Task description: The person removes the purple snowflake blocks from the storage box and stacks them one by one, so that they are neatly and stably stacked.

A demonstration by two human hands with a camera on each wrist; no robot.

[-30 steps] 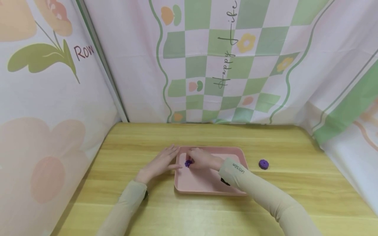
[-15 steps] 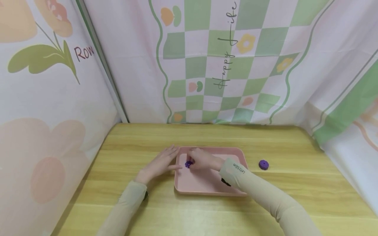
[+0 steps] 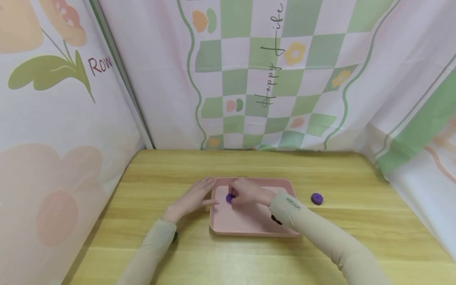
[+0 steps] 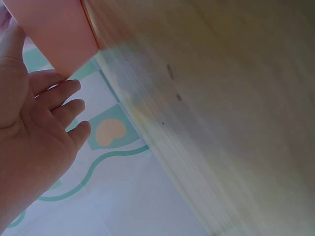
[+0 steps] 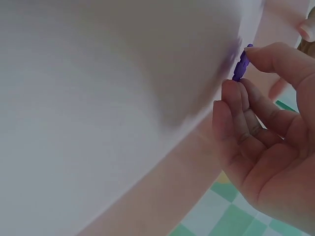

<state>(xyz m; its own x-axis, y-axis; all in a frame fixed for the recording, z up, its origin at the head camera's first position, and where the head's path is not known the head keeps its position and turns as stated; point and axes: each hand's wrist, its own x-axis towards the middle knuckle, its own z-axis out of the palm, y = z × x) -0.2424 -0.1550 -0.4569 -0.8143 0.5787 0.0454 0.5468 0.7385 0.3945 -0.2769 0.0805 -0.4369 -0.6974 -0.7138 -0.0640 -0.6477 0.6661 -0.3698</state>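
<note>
A pink tray (image 3: 242, 221) lies on the wooden table. Over its left part, my right hand (image 3: 248, 192) pinches a small, thin purple piece with a notched edge (image 5: 241, 65). The right wrist view has it between thumb and fingertips, just off the pale tray floor; whether it touches is unclear. My left hand (image 3: 191, 198) rests at the tray's left side, its thumb reaching over the rim. From the left wrist view, its fingers (image 4: 59, 95) look loosely bent beside the outer wall. A thicker purple scalloped disc (image 3: 317, 198) sits on the table to the tray's right.
Printed curtains (image 3: 171, 99) stand along the far edge and both sides of the wooden table (image 3: 167, 166). Table surface extends around the tray on all sides.
My right hand has shifted slightly to the right, carrying the purple piece with it. The left hand, the tray and the purple disc have stayed in place.
</note>
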